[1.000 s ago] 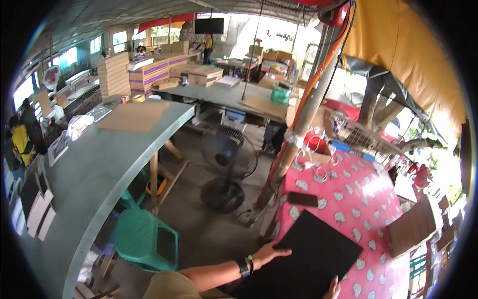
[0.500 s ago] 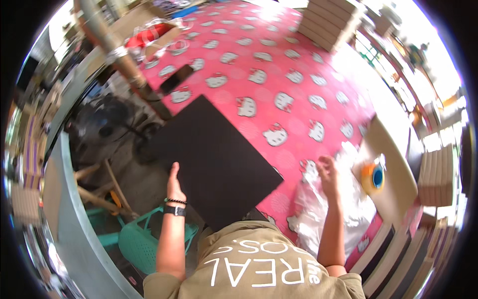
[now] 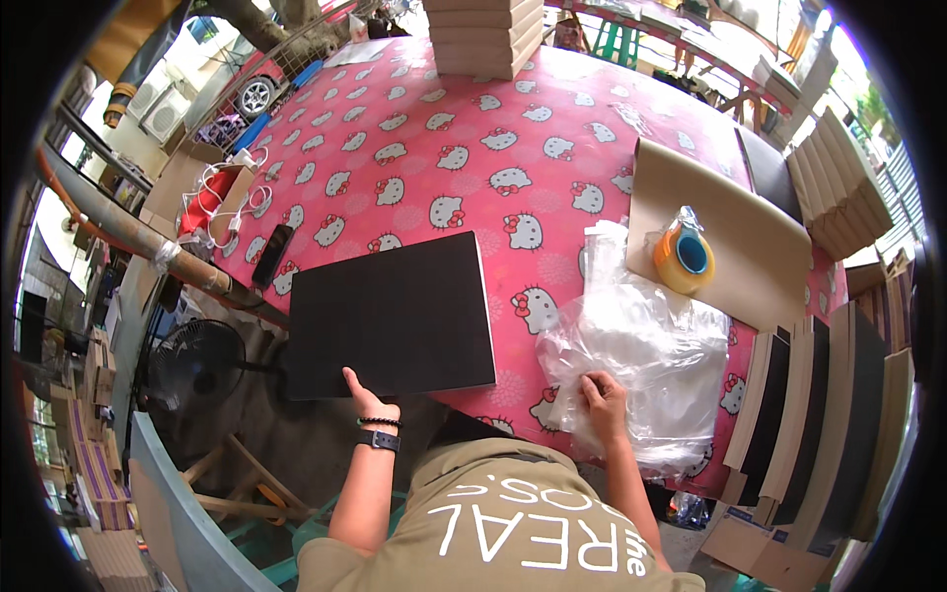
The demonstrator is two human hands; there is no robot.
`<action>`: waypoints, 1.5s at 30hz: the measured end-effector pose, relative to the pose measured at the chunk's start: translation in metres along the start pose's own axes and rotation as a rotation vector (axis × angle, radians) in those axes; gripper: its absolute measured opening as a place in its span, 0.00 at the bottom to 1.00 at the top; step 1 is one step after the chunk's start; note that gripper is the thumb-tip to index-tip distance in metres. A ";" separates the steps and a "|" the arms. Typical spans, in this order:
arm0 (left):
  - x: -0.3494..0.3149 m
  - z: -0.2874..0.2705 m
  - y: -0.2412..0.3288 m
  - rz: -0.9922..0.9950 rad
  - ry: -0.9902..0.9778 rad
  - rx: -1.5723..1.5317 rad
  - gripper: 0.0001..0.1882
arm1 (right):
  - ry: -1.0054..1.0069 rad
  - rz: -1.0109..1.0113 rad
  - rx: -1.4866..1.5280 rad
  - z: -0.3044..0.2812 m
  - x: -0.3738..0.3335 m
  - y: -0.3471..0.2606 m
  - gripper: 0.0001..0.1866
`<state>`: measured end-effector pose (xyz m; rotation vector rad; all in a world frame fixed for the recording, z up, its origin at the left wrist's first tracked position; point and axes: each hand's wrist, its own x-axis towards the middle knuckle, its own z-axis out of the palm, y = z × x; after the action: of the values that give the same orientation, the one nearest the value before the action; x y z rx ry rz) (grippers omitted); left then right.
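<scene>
A flat black box (image 3: 390, 321) with a pale right edge lies over the table's near left part and juts past its edge. My left hand (image 3: 371, 403) grips its near side, thumb on top and fingers hidden underneath. At the right is a pile of clear plastic bags (image 3: 656, 365). My right hand (image 3: 604, 400) is at the left part of this pile, fingers closed in a pinch on the plastic. A roll of tape (image 3: 684, 259), yellow with a blue core, sits just beyond the bags on a brown cardboard sheet (image 3: 735, 232).
The table (image 3: 434, 276) wears a pink cover printed with cat faces. A phone (image 3: 272, 257), white cables (image 3: 222, 202) and a slanting pole (image 3: 197, 271) are at the left. A black fan (image 3: 197, 365) stands below. Stacked boxes (image 3: 483, 39) rise at the back; more boxes (image 3: 789, 424) stand at right.
The black box has turned to lie more squarely before me, still in my left hand. My right hand has come down from above the plastic bags and closed on them. The view has shifted.
</scene>
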<state>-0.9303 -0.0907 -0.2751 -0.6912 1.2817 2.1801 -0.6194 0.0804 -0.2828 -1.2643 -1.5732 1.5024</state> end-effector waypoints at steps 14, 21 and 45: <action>0.010 -0.010 -0.009 0.052 -0.092 0.038 0.37 | -0.053 -0.552 -0.161 0.145 0.176 -0.082 0.17; 0.000 -0.005 -0.009 0.058 -0.003 0.015 0.33 | -0.114 -0.138 0.060 0.212 0.225 -0.061 0.12; 0.089 -0.076 0.155 -0.106 -0.243 0.304 0.30 | -0.283 0.320 0.210 0.077 0.045 -0.025 0.14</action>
<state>-1.0852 -0.2082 -0.2678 -0.3522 1.3724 1.8639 -0.7109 0.0952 -0.2789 -1.2664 -1.3786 2.0677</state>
